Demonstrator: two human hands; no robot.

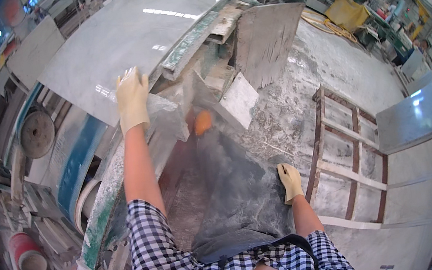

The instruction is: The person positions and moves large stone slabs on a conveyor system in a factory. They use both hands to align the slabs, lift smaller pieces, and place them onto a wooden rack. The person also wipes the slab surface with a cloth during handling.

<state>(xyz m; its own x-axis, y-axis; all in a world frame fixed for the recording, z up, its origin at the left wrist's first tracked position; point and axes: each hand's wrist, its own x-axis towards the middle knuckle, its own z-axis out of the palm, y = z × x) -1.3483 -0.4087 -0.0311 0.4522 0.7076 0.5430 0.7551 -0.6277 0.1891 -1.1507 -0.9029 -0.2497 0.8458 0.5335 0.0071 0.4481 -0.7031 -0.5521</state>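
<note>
A large, glossy pale slab (121, 35) lies across a support at the upper left. My left hand (133, 98), in a cream rubber glove, rests on the slab near its close edge, fingers stretched out. My right hand (290, 182), gloved alike, hangs low beside my dusty dark apron (244, 180). Its fingers are loosely bent, with nothing visible in them. Beneath the slab's edge stand a dust-coated metal frame (190, 45) and a tilted pale plate (240, 102). A rounded orange thing (203, 122) shows at the apron's far end; its kind is unclear.
A rusty, ladder-like metal frame (345, 164) lies to my right, with a shiny slab (411, 117) beyond it. A weathered board (269, 40) leans ahead. At left are a round wheel (37, 134), a red bucket (26, 253) and stone offcuts. Yellow hose (329, 24) lies far right.
</note>
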